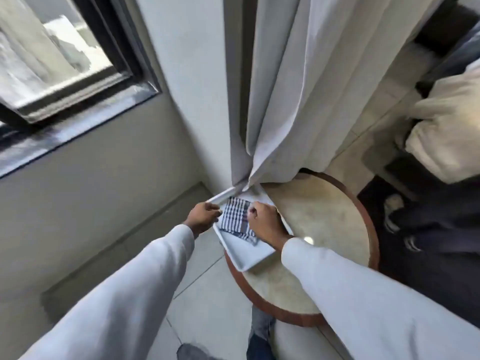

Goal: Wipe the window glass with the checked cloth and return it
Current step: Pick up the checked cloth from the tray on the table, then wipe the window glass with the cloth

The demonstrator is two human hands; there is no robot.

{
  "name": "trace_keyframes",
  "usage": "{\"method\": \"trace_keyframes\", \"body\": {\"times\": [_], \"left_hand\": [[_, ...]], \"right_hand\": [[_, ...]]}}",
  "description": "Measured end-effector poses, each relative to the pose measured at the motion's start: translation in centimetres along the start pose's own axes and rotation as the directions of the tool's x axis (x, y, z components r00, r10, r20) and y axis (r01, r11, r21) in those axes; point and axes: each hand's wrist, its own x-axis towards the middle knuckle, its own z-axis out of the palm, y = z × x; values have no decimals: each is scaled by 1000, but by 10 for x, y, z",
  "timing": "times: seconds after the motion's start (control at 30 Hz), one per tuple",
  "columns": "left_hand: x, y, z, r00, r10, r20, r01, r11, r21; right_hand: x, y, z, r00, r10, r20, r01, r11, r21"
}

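Blue-checked cloth (237, 219) lies folded on tray (249, 258); both hands seemingly pinch it.

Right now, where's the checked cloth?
Head view, center: the cloth lies folded on the white tray at the round table's left edge, between the left hand and right hand.

The folded blue-and-white checked cloth (237, 219) lies flat in the white tray (249, 258), below the window glass (44, 55).
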Motion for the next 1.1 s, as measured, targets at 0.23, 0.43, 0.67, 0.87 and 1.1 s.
{"method": "trace_keyframes", "body": {"times": [0.23, 0.43, 0.67, 0.87, 1.1], "left_hand": [[121, -42, 72, 997, -38, -61, 44, 994, 101], [164, -60, 87, 981, -114, -158, 137, 979, 147], [133, -26, 43, 966, -39, -257, 40, 999, -2], [14, 81, -102, 888, 53, -456, -173, 959, -224], [-194, 206, -345, 622, 300, -723, -566, 811, -150]], "right_hand": [[67, 109, 78, 910, 403, 102, -414, 898, 146], [107, 129, 131, 845, 534, 18, -520, 814, 260], [110, 71, 116, 918, 381, 109, -360, 689, 629], [68, -124, 30, 984, -36, 173, -124, 562, 818], [0, -437, -111, 845, -499, -192, 456, 486, 746]]}}
